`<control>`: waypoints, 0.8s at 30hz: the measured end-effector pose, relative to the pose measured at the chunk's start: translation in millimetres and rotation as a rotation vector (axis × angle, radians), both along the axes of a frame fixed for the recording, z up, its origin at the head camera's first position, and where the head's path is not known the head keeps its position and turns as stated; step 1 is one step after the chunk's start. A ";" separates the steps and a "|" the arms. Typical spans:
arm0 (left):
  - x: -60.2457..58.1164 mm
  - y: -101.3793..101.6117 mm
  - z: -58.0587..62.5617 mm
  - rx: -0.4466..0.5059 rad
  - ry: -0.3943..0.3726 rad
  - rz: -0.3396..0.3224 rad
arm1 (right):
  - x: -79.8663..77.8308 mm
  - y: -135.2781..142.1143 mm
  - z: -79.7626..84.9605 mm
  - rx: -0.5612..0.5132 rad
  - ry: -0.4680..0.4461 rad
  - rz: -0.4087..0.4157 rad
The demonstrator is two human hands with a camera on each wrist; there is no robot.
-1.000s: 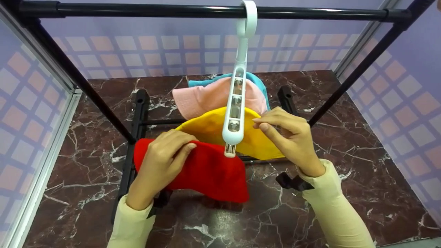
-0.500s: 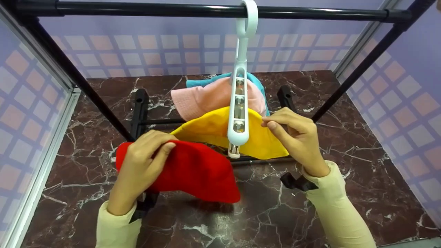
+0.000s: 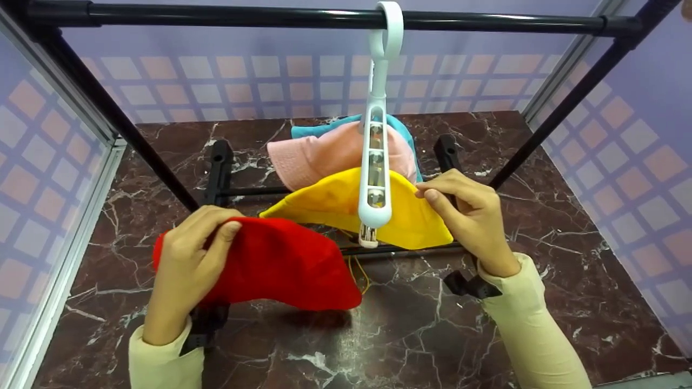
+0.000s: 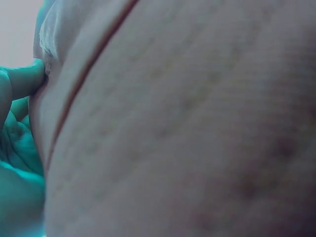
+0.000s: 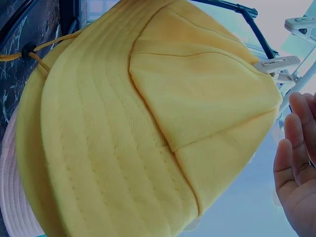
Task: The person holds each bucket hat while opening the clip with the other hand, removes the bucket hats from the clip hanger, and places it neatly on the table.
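While the left hand (image 3: 197, 259) pinches the red hat (image 3: 286, 265), long axis crosswise, left of the hanger (image 3: 374, 217), the right hand (image 3: 473, 219) is at the yellow hat (image 3: 330, 195) (grip unclear)

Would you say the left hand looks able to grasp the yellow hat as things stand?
Probably not without letting go: the yellow hat is close by, but the left hand grips the red hat.

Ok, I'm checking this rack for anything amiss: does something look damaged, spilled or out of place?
Nothing looks damaged or spilled from what shows. One small thing stands out: a yellow cord dangles in a loose loop below the yellow hat, showing past the edge of the red hat, which looks untidy.
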State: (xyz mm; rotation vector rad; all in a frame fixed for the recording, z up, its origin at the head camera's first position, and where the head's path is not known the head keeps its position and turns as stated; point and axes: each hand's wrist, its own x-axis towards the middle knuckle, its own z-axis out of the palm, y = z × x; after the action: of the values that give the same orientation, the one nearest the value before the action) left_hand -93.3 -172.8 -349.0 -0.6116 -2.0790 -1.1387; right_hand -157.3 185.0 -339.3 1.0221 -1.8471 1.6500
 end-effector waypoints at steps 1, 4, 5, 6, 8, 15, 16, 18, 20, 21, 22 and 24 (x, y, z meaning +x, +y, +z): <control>0.6 -2.1 -0.1 0.004 0.000 0.011 | 0.0 0.4 -0.3 -0.001 0.000 -0.002; 2.8 -9.0 -1.0 0.018 0.000 0.045 | 0.1 1.8 -1.4 -0.010 -0.008 -0.005; 3.4 -11.3 -1.2 0.022 0.001 0.055 | 0.1 2.3 -1.7 -0.014 -0.011 -0.005; 4.0 -13.5 -1.6 0.027 0.004 0.064 | 0.2 2.8 -2.0 -0.016 -0.015 -0.005; 5.1 -18.0 -2.0 0.036 0.006 0.082 | 0.4 3.8 -2.9 -0.018 -0.021 -0.007; 7.6 -32.3 -2.9 0.073 0.026 0.145 | 0.1 7.3 -6.2 -0.023 -0.027 -0.007; 7.9 -34.3 -3.1 0.080 0.027 0.155 | -0.2 7.7 -6.6 -0.026 -0.027 -0.007; 8.8 -38.8 -3.6 0.095 0.022 0.171 | -0.5 8.7 -7.2 -0.030 -0.027 -0.008; 9.7 -43.8 -4.2 0.109 0.013 0.188 | -0.8 9.5 -7.8 -0.034 -0.027 -0.007; 10.1 -46.3 -4.7 0.114 0.009 0.196 | -0.8 10.0 -8.1 -0.035 -0.028 -0.008; 10.4 -49.2 -5.4 0.116 0.003 0.205 | -0.8 10.5 -8.5 -0.037 -0.028 -0.008; 10.7 -55.0 -7.3 0.116 -0.012 0.227 | -0.9 11.4 -9.3 -0.037 -0.030 -0.009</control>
State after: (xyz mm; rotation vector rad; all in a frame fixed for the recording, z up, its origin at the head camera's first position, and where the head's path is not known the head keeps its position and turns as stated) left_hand -82.6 -227.8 -356.3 -0.3053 -2.0164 -1.1233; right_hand -158.2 196.4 -348.6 0.9780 -1.8300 1.6968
